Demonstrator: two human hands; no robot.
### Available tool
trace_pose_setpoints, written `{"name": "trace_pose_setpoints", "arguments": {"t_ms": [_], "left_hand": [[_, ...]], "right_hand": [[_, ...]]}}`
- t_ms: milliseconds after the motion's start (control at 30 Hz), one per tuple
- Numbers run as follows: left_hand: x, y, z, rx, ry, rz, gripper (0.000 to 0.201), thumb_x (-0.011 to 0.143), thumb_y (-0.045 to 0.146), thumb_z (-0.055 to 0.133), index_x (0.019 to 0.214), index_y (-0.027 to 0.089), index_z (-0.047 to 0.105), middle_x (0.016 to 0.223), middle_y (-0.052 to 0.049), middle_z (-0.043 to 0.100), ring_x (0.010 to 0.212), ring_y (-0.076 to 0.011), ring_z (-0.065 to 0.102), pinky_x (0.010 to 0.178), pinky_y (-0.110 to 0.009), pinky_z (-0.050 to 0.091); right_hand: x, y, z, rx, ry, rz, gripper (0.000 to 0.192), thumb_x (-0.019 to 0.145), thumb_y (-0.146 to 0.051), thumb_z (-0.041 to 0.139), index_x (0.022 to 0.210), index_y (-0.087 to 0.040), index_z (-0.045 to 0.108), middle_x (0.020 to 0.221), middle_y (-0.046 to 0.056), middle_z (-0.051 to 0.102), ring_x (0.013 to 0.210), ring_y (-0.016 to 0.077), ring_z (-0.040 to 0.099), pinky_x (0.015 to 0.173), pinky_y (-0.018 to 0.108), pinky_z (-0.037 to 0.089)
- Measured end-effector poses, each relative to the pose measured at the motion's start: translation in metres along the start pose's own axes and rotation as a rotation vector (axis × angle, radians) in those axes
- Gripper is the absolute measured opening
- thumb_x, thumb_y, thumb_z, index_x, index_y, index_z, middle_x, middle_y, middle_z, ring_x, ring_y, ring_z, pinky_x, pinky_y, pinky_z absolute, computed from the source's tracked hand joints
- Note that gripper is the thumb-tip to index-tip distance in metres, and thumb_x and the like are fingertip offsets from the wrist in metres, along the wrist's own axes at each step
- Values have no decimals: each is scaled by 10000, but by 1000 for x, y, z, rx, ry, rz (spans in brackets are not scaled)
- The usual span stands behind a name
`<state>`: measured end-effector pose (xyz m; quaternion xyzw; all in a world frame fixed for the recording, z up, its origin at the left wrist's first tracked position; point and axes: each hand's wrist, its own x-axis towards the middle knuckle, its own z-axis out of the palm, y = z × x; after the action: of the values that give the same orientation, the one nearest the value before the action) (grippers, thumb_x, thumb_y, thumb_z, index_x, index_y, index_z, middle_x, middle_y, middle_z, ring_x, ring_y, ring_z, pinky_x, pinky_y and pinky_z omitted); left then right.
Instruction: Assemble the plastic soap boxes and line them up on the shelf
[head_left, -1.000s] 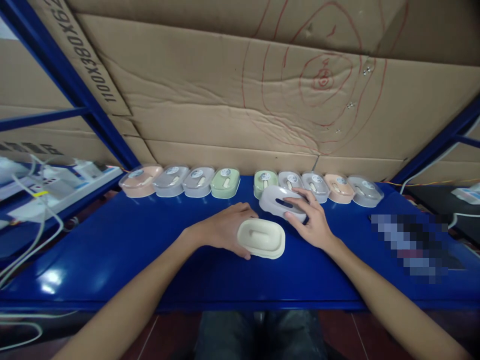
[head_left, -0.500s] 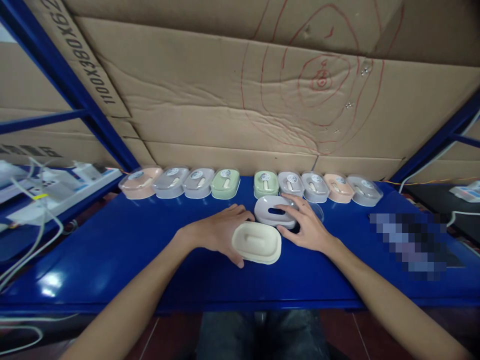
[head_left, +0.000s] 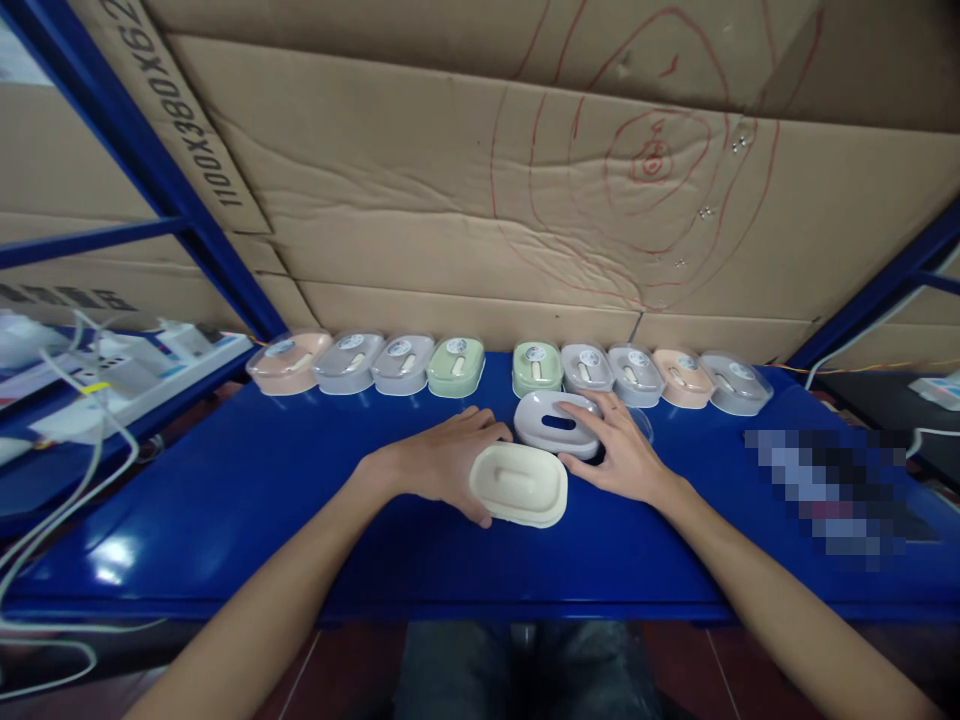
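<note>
My left hand [head_left: 450, 462] grips the left end of a cream oval tray [head_left: 525, 485] with a raised bar in its middle. Its thumb lies at the near edge and its fingers at the far side. Just behind that tray, a lilac-grey oval dish [head_left: 541, 405] has a long slot through its floor. My right hand [head_left: 616, 450] is spread round the dish's right end, fingers over the rim and thumb at the near edge. Tray and dish look close together; whether they touch I cannot tell. A clear lid [head_left: 643, 424] lies partly hidden behind my right hand.
Along the back of the blue table [head_left: 262, 520], several clear-lidded boxes, such as a green one [head_left: 457, 368] and a peach one [head_left: 289, 365], stand in a row against the cardboard [head_left: 390, 250]. Power strips and cables [head_left: 161, 365] lie to the left. A blurred-out object [head_left: 840, 490] lies at right.
The whole view has shifted slightly, so everything appears a little further right. Both hands keep their places on the cream tray and the grey dish.
</note>
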<state>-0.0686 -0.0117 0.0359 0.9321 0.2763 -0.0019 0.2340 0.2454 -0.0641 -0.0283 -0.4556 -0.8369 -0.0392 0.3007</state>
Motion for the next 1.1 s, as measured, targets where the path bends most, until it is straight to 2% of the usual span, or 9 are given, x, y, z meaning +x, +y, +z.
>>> {"name": "trace_pose_setpoints", "arguments": {"t_ms": [233,400,500,600,733,800,900,1000,1100], "left_hand": [[0,0,1,-3,1,-22,891,637,690,954,1306,211,612,1264,-101,601,1239,-376,552,1142,-526,421],[-4,-6,-7,-211,-23,-1,978,603,696,981,1390,244,616,1380,-110,644,1262,-388,612,1071,-504,510],[-10,-16,-14,-354,-10,-20,1016,675,689,963,1515,276,567,1401,-105,680,1210,-353,671,996,-460,558],[-16,-25,-19,-383,42,-95,1087,770,702,906,1657,286,436,1470,-139,669,1282,-359,670,1018,-460,561],[-17,-21,-16,-302,98,-89,1267,724,717,934,1736,295,301,1689,-184,489,1488,-395,548,1167,-507,495],[-14,-14,-12,-249,99,-22,1314,674,727,960,1735,309,307,1742,-174,419,1573,-415,448,1232,-539,438],[-8,-3,-3,-198,54,37,1302,658,726,964,1719,286,349,1687,-163,479,1588,-429,397,1269,-578,385],[-3,4,2,-143,40,66,1190,700,685,949,1670,240,422,1553,-160,589,1495,-425,482,1249,-575,387],[-1,7,3,-102,50,129,977,739,620,941,1544,236,541,1385,-122,665,1333,-389,588,1200,-548,414]], "right_hand": [[0,-5,-3,72,208,114,563,966,-497,762,1480,-292,663,1412,148,600,1386,387,588,1131,631,546],[-2,-27,-3,121,222,2,548,977,-475,755,1489,-297,674,1394,137,617,1318,363,620,1111,598,529],[-4,-40,0,97,195,-72,570,956,-479,776,1484,-286,688,1368,142,613,1267,367,607,1073,608,516],[-5,-49,1,85,143,-122,631,930,-487,802,1509,-273,671,1381,155,592,1206,363,597,1016,599,525],[-8,-55,2,64,70,-163,706,907,-535,811,1544,-292,627,1380,163,576,1159,368,588,963,598,530],[-9,-57,3,54,43,-157,731,894,-578,806,1541,-291,621,1364,166,574,1150,375,586,947,601,529],[-9,-59,5,43,-6,-137,753,880,-619,797,1518,-255,629,1343,177,574,1145,383,583,935,600,525],[-7,-60,6,31,-81,-137,765,873,-628,795,1493,-208,641,1316,190,579,1131,380,578,919,579,524],[-5,-61,5,13,-169,-135,795,872,-637,794,1510,-194,623,1319,197,577,1144,385,573,943,589,521]]}}
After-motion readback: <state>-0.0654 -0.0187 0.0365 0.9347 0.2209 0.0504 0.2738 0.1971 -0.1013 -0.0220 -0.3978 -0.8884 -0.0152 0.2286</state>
